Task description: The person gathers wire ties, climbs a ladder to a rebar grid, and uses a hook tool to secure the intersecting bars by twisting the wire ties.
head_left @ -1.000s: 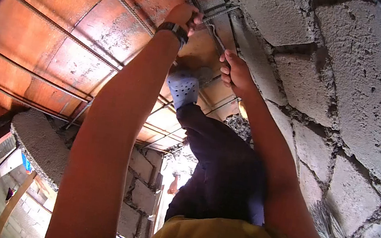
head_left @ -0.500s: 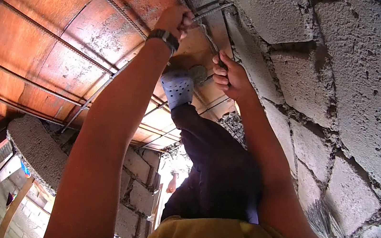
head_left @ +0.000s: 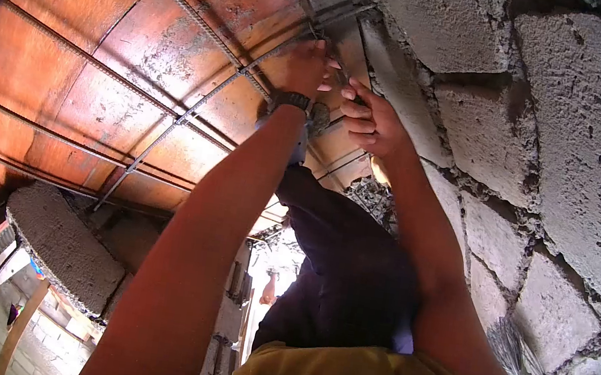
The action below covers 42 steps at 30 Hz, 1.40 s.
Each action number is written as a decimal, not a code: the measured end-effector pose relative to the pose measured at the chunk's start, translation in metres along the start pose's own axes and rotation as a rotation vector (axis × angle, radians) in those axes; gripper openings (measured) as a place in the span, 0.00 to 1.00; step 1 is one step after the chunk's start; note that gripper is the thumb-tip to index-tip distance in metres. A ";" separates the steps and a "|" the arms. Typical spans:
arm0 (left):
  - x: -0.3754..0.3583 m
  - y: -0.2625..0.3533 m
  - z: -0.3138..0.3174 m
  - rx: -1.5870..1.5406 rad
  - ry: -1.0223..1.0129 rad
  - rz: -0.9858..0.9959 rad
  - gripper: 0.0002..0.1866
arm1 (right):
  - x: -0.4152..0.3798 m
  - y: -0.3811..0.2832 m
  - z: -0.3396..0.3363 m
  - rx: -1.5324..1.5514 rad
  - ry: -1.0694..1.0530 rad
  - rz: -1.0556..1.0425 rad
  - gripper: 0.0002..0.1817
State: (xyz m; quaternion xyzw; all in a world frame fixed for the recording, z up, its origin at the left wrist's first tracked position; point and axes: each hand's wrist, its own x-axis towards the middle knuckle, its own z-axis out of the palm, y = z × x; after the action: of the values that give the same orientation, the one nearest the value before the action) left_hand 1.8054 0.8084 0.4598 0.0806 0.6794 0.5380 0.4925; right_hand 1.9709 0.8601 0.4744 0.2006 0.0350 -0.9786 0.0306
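My right hand [head_left: 374, 121] is closed around the dark handle of a tie-wire hook [head_left: 358, 99], whose thin metal shaft points up and left toward a crossing of steel bars. Close beside that shaft is my left hand [head_left: 311, 69], with a watch on its wrist. Its fingers are curled, and whatever they pinch is too small to make out. Just above both hands, ribbed rebar [head_left: 342, 12] meets near the block wall. Part of the hook's tip is hard to see against the bars.
Reddish-brown panels [head_left: 136, 52] lie behind a grid of rebar [head_left: 210, 96]. A rough concrete block wall [head_left: 489, 136] rises on the right, with a bundle of wire [head_left: 511, 346] against it. My dark-trousered leg [head_left: 353, 247] stretches forward between my arms.
My left hand has moved down and right, away from the bar crossing and closer to the hook. Its forearm now covers most of my spotted footwear. My right hand has shifted slightly right.
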 end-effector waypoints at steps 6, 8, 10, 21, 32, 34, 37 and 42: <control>0.010 -0.025 0.017 -0.421 -0.016 -0.074 0.20 | 0.000 -0.009 0.010 -1.543 0.602 -0.357 0.15; 0.014 -0.024 0.016 -0.538 -0.127 -0.043 0.22 | 0.009 0.023 0.053 -2.001 0.975 -0.372 0.15; -0.013 -0.001 0.014 -0.589 -0.115 -0.090 0.21 | 0.007 0.029 0.068 -2.021 0.949 -0.323 0.21; 0.006 0.006 -0.016 -0.352 -0.228 -0.227 0.21 | 0.020 0.039 0.042 -2.082 0.782 -0.491 0.28; 0.013 0.015 0.004 -0.251 -0.152 -0.223 0.23 | 0.029 0.037 -0.003 -0.101 0.070 -0.040 0.14; 0.023 0.010 -0.003 -0.120 -0.109 -0.239 0.23 | 0.034 0.046 -0.025 0.007 -0.195 0.026 0.16; 0.041 -0.005 -0.005 -0.245 -0.288 -0.257 0.20 | 0.019 0.026 -0.003 -0.858 0.541 -0.143 0.19; 0.031 0.003 0.009 -0.138 -0.074 -0.290 0.18 | 0.023 0.009 -0.025 -2.135 1.156 -0.278 0.30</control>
State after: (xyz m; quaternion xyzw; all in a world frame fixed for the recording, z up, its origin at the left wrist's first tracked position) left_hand 1.7954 0.8350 0.4448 -0.0326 0.6266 0.5034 0.5941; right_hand 1.9604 0.8518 0.4415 0.4749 0.8503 -0.2199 0.0551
